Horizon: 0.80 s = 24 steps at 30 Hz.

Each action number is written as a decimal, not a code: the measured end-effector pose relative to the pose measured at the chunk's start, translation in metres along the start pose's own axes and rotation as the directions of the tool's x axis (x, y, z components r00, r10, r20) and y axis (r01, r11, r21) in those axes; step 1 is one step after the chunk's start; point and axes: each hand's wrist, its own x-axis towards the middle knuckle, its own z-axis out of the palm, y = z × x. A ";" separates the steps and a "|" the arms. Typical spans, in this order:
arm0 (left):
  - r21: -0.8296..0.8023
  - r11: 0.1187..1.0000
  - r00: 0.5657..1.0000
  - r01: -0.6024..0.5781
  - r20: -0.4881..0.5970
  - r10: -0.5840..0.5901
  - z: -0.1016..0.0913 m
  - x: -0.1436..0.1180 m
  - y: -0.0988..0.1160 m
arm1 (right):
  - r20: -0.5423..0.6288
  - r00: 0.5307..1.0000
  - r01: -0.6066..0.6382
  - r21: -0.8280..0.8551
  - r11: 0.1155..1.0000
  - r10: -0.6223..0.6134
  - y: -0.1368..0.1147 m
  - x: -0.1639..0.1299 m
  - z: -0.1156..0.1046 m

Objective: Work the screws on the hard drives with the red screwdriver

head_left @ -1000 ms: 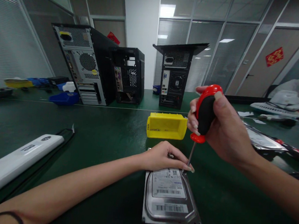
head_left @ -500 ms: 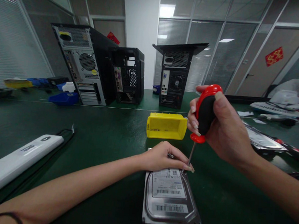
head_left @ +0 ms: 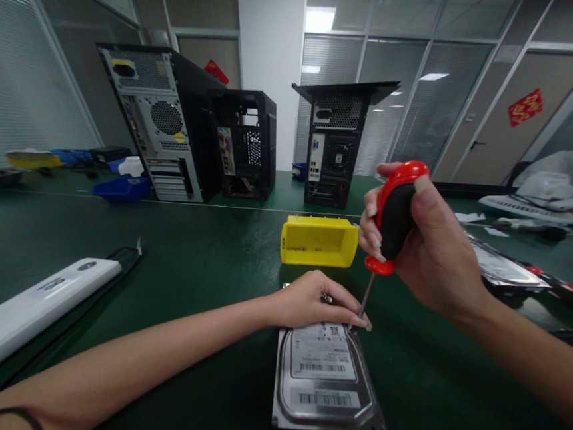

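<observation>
Head view: a hard drive (head_left: pixel 326 378) lies flat, label up, on the green surface (head_left: pixel 202 261), close in front of the person. The left hand (head_left: pixel 316 302) rests palm down on the drive's far end, fingers spread and lightly curled, pressing on it rather than gripping; it covers that edge, so what lies beneath the palm cannot be made out. A small metal bit shows between its fingers, too small to tell what it is.

The right hand (head_left: pixel 427 247) is closed around the red and black handle of a screwdriver (head_left: pixel 389 224), thumb on top of the knob. The shaft runs steeply down to the drive's far right corner, just beside the left forefinger tip — the tip of the tool itself is hidden there, so whether it sits in a screw cannot be told.

Just beyond the drive stands a yellow bin (head_left: pixel 318 242), its inside not visible from this angle. At the left a white device (head_left: pixel 27 309) lies on the surface, cut off by the frame edge. Farther back stand three open computer cases (head_left: pixel 164 124), rears toward the camera. At the far right a second person's sleeve (head_left: pixel 556 165) shows, partly cut off, and beside the right forearm a silver tray (head_left: pixel 505 266) is half hidden — its contents are unclear.
</observation>
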 end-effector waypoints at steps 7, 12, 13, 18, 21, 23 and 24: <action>-0.049 0.998 1.000 0.027 -0.014 -0.028 0.000 0.000 0.000 | -0.015 1.000 0.009 -0.009 1.000 -0.010 -0.001 0.001 0.001; -0.079 0.997 1.000 0.017 -0.008 -0.017 -0.001 0.001 0.002 | 0.016 1.000 0.011 -0.012 1.000 -0.011 -0.001 0.000 0.001; -0.078 0.997 1.000 0.012 -0.011 -0.013 -0.001 0.001 0.002 | 0.019 1.000 0.008 -0.013 1.000 -0.008 -0.001 0.000 0.001; -0.081 0.997 1.000 0.001 -0.014 -0.003 0.000 0.001 0.000 | 0.017 1.000 0.000 -0.003 1.000 0.000 0.000 0.001 0.002; -0.085 0.996 1.000 -0.003 -0.017 0.002 0.000 0.001 0.000 | 0.018 1.000 0.010 -0.007 1.000 -0.010 0.000 0.001 0.002; -0.091 0.996 1.000 -0.011 -0.018 0.010 0.000 0.001 -0.001 | 0.023 1.000 0.010 -0.008 1.000 -0.010 0.001 0.001 0.002; -0.091 0.996 1.000 -0.014 -0.019 0.012 0.000 0.001 -0.001 | 0.025 1.000 0.009 -0.008 1.000 -0.009 0.001 0.001 0.003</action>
